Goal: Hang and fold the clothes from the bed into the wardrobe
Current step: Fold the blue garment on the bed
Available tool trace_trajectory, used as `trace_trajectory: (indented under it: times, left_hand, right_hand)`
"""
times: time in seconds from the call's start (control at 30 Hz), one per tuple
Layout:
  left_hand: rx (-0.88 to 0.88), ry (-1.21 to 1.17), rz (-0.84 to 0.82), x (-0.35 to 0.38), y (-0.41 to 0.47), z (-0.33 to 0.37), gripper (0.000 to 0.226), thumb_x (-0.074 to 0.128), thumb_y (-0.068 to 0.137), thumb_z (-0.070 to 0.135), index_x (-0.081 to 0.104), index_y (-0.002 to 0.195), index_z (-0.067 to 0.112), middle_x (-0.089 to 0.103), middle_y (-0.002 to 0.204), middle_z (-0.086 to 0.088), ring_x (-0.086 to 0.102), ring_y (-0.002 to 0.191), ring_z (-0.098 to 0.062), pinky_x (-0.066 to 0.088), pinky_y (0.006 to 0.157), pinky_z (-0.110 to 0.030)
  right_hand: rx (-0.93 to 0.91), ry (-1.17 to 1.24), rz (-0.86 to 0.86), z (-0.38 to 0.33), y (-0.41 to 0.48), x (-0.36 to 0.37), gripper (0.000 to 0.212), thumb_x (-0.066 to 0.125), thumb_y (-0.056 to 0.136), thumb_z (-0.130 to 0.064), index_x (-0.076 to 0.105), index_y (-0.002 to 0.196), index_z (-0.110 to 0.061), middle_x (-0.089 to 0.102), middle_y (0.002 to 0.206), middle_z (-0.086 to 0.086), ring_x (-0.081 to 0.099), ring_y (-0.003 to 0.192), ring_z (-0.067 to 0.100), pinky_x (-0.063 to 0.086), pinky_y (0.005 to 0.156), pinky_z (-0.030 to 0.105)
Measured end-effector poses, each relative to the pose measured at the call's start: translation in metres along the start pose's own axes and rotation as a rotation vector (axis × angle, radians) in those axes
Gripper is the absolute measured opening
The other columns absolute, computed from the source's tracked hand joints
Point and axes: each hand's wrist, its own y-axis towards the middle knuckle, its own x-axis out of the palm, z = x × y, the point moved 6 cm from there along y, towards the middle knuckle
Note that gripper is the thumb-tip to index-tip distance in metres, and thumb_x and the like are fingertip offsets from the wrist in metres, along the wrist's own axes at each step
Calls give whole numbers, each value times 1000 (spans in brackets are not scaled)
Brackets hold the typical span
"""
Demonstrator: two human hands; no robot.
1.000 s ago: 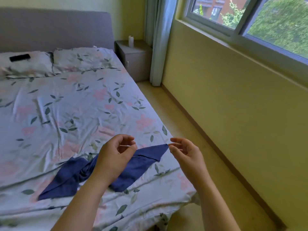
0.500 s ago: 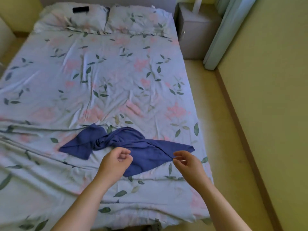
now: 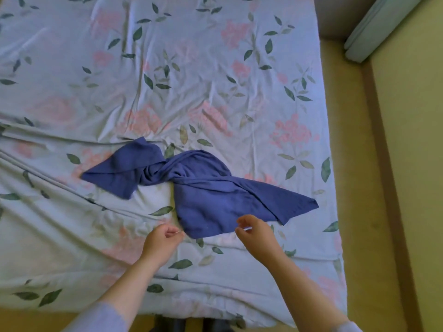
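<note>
A dark blue garment [image 3: 206,185] lies twisted in the middle of the bed [image 3: 167,80], its wider part spread toward the right edge. My left hand [image 3: 163,240] hovers at the garment's near left corner with its fingers curled. My right hand [image 3: 254,232] is at the garment's near edge, fingers curled too. A thin pale streak shows at the fingertips of each hand; I cannot tell what it is. Neither hand plainly grips the cloth. The wardrobe is out of view.
The floral sheet is wrinkled, with long creases on the left. A strip of yellowish floor [image 3: 347,164] runs between the bed's right side and the wall [image 3: 417,140]. A pale curtain [image 3: 374,32] hangs at the top right. The bed's foot edge is right below my arms.
The view has tilted down from the window and headboard onto the bed. Both hands have dropped from above the garment to its near edge, keeping the same curled pose.
</note>
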Motion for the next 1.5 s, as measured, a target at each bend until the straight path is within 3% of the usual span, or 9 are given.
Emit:
trace_trajectory:
  times: [0.23, 0.43, 0.63, 0.73, 0.8, 0.97, 1.07, 1.23, 1.5]
  left_hand:
    - [-44, -27, 39, 21, 56, -20, 23, 75, 82, 25, 63, 97, 13, 69, 89, -6, 64, 80, -22, 49, 73, -33]
    - [-7, -42, 69, 31, 93, -15, 34, 76, 82, 25, 60, 109, 12, 67, 98, -4, 64, 92, -22, 50, 91, -36]
    - [34, -73, 73, 28, 110, -16, 38, 74, 84, 25, 58, 117, 12, 65, 103, -3, 63, 97, -20, 50, 91, -36]
    - [22, -104, 70, 28, 116, -15, 41, 72, 85, 28, 57, 120, 13, 64, 109, -4, 62, 101, -21, 51, 95, -43]
    - [-6, -164, 59, 31, 118, -13, 47, 73, 84, 35, 54, 122, 15, 63, 112, -4, 63, 101, -21, 52, 94, -45]
    - [-157, -496, -53, 44, 119, 3, 57, 76, 68, 57, 54, 108, 22, 61, 107, 11, 61, 94, -10, 54, 56, -27]
    - [-205, -564, -65, 57, 117, -2, 61, 83, 68, 40, 55, 119, 20, 64, 115, -1, 65, 98, -21, 60, 65, -38]
    - [-122, -422, -132, 61, 98, 2, 27, 69, 83, 9, 61, 109, 14, 70, 111, -13, 68, 98, -30, 56, 86, -49]
    - [103, -643, -311, 15, 11, 84, 29, 51, 95, -2, 61, 118, 13, 72, 112, -8, 69, 103, -22, 56, 84, -41]
  right_hand:
    - [-48, -112, -9, 0, 70, 21, 43, 56, 94, -23, 51, 137, -18, 57, 132, 4, 60, 101, 20, 47, 80, 31]
    - [-256, -284, 54, -35, 136, 28, 45, 54, 96, -21, 47, 140, -15, 45, 146, 5, 55, 118, 26, 46, 94, 36]
    - [-336, -414, -42, -46, 179, 56, 70, 58, 96, -28, 21, 155, -21, 31, 156, 3, 55, 121, 28, 47, 92, 34]
    - [-264, -575, -102, -33, 181, 63, 54, 56, 96, -34, 36, 144, -18, 53, 135, 12, 57, 110, 33, 50, 83, 41]
    - [-308, -604, -69, -32, 167, 65, 29, 52, 97, -34, 52, 119, -14, 64, 109, 11, 59, 93, 31, 47, 69, 39]
    - [-447, -378, 11, -13, 93, 72, 18, 55, 93, -32, 55, 87, -15, 59, 77, 1, 52, 69, 20, 40, 59, 39]
    - [-434, -310, -26, 16, 54, 80, 15, 58, 92, -32, 63, 89, -19, 58, 78, -3, 50, 71, 15, 36, 58, 32]
    - [-291, -159, -50, 45, 30, 77, 20, 59, 91, -42, 70, 103, -30, 60, 84, -14, 52, 75, -8, 36, 62, 10]
    - [-224, 18, 199, 7, 7, 6, 13, 61, 95, -29, 70, 103, -24, 68, 96, -8, 61, 85, 6, 48, 72, 21]
